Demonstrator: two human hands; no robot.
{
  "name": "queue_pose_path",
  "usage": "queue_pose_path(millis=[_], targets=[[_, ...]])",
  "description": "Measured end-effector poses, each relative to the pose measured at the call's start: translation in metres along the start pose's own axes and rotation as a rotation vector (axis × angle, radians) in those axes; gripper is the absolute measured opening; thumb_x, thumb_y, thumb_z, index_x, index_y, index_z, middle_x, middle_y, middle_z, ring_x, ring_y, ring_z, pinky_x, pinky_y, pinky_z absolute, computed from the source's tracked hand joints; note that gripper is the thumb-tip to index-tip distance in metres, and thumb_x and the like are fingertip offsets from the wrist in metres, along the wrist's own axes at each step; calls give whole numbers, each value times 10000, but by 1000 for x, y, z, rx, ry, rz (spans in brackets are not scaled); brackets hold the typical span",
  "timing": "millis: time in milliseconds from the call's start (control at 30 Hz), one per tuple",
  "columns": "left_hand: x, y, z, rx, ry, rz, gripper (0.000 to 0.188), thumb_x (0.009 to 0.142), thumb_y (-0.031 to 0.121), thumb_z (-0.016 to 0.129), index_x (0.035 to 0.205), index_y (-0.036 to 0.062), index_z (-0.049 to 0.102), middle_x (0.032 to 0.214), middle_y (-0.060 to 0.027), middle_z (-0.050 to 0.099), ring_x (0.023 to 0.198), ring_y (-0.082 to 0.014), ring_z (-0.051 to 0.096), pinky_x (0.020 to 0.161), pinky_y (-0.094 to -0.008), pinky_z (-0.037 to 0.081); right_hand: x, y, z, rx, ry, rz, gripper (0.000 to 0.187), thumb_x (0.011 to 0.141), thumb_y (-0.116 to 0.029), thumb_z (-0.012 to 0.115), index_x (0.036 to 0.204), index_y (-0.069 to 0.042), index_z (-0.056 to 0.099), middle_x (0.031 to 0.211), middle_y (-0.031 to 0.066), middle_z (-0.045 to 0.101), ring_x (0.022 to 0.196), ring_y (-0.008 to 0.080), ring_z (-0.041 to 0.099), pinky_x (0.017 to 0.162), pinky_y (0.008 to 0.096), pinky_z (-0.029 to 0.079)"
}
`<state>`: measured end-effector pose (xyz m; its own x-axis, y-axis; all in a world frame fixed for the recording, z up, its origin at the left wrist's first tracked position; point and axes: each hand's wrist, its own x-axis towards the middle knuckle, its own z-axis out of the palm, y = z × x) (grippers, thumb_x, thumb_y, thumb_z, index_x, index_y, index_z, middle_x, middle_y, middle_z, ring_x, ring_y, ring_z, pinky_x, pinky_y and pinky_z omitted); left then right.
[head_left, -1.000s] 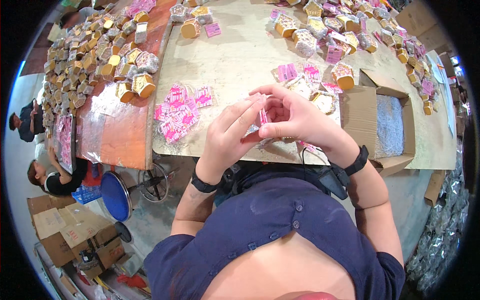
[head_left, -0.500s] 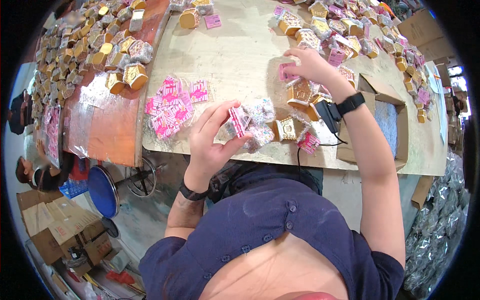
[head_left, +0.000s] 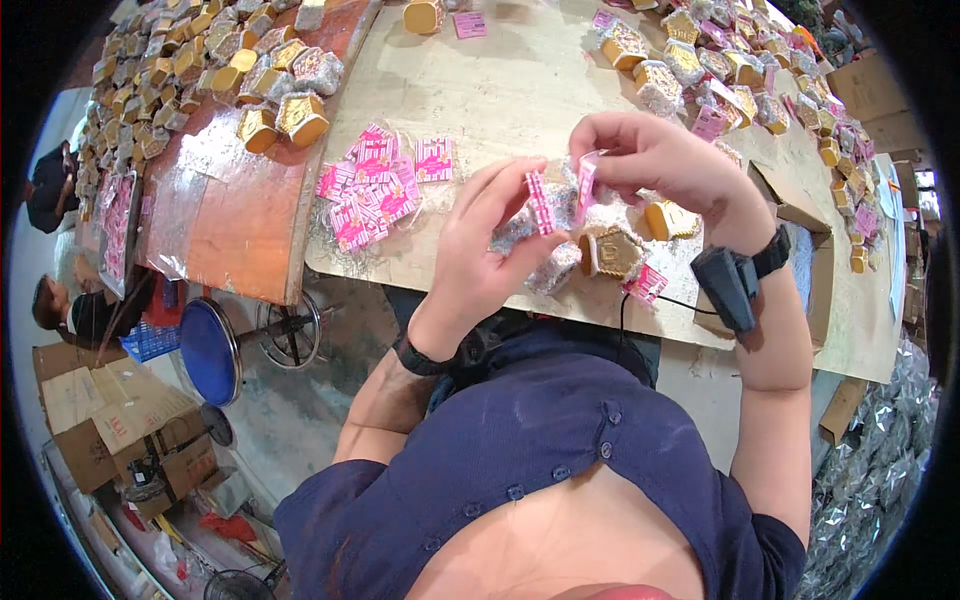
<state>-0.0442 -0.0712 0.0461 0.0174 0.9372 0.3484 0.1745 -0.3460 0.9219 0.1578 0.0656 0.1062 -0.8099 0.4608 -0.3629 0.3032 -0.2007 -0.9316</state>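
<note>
My left hand [head_left: 485,245] pinches a pink-and-white patterned card [head_left: 540,203] by its edges, thumb below and fingers above. Close beside it, my right hand [head_left: 655,165] grips a thin pink card [head_left: 586,188] between thumb and fingers. Beneath both hands lie white, speckled house-shaped ornaments [head_left: 553,268], partly hidden by my fingers. A brown house ornament [head_left: 612,252] with white trim sits just right of them, next to another tan one [head_left: 672,220]. A small pink card [head_left: 648,284] lies near the table's front edge. Left of my hands is a loose pile of pink patterned cards [head_left: 372,190].
Many house ornaments cover the red-brown table [head_left: 225,235] at left and the far right of the pale table [head_left: 440,110]. An open cardboard box [head_left: 822,285] stands at right; a black cable runs near the front edge. A blue stool [head_left: 210,350] and two people are at left.
My right hand has come left and nearer from the far ornaments, bringing the pink card beside my left hand. My left hand still holds its patterned card. The whole view has shifted slightly.
</note>
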Motion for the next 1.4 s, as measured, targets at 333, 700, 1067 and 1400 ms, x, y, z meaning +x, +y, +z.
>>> queue_pose_path(millis=[333, 700, 1067, 1400], targets=[[-6, 0, 1, 258, 53, 257, 631, 740, 121, 830, 1300, 7, 564, 1265, -155, 579, 1158, -286, 595, 943, -371, 518, -2, 7, 48, 150, 22, -40, 265, 994, -300, 611, 1030, -38, 586, 823, -10, 625, 612, 25, 542, 504, 171, 428], [-8, 1, 6, 157, 64, 156, 661, 751, 137, 846, 1315, -28, 542, 1228, -153, 619, 1087, -242, 640, 890, -331, 546, -5, 15, 69, 249, 189, -131, 326, 1012, -335, 577, 1108, -24, 550, 848, 13, 617, 653, 54, 561, 560, 200, 453], [-7, 8, 9, 94, 11, 197, 656, 712, 106, 840, 1306, 8, 578, 1273, -148, 628, 1166, -305, 614, 966, -379, 508, -15, 22, 54, 370, -12, -167, 306, 1046, -325, 502, 1146, -36, 509, 817, -6, 588, 619, 39, 545, 522, 183, 428], [-2, 11, 11, 313, -2, 251, 632, 735, 105, 834, 1299, -19, 576, 1197, -144, 645, 1074, -241, 653, 910, -339, 537, -18, 22, 67, 286, 120, -155, 320, 1035, -341, 527, 1127, -35, 525, 873, 15, 608, 679, 61, 578, 576, 208, 475]])
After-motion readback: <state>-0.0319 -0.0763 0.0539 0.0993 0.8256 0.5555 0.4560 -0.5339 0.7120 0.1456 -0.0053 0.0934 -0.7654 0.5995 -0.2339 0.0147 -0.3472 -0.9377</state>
